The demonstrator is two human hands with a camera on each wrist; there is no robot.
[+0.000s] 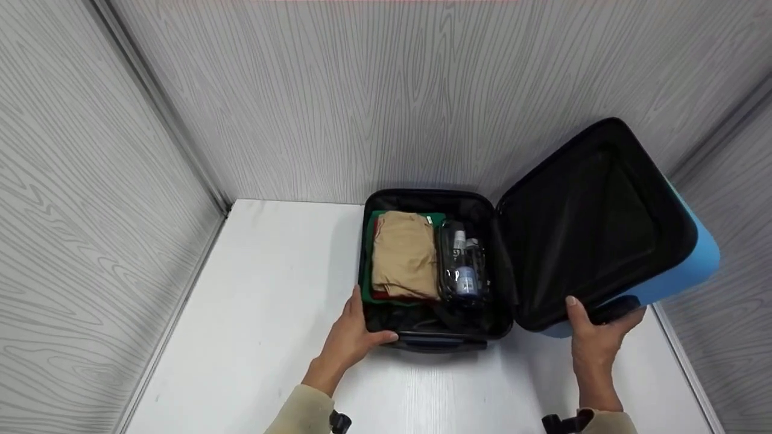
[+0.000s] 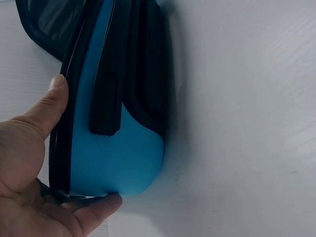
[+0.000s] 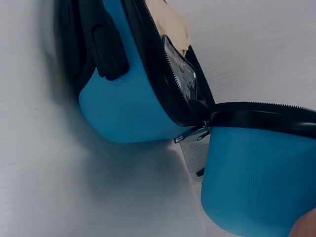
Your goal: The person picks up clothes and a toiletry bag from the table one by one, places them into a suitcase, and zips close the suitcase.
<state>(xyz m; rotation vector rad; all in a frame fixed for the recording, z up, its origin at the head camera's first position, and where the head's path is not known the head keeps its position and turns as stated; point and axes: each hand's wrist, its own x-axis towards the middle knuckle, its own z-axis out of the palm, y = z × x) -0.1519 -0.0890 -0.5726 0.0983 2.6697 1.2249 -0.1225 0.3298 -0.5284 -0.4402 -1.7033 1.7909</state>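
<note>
A small blue suitcase stands open, its packed base (image 1: 443, 333) on the white table and its black-lined lid (image 1: 585, 235) swung out to the right, tilted up. My left hand (image 1: 350, 337) grips the base's near left corner, thumb on the rim and fingers around the blue shell (image 2: 113, 168). My right hand (image 1: 594, 343) holds the lid's near edge, thumb on the rim and fingers on the outside. Inside the base lie a folded beige garment (image 1: 404, 253), with green and red cloth under it, and a clear pouch (image 1: 447, 265) with small bottles (image 1: 466, 282).
The white table (image 1: 271, 289) extends left of the suitcase. Grey wood-patterned panels (image 1: 338, 96) rise behind and on both sides. Zipper pulls (image 3: 186, 133) hang at the hinge corner. A black handle (image 2: 106, 106) lies along the near side of the base.
</note>
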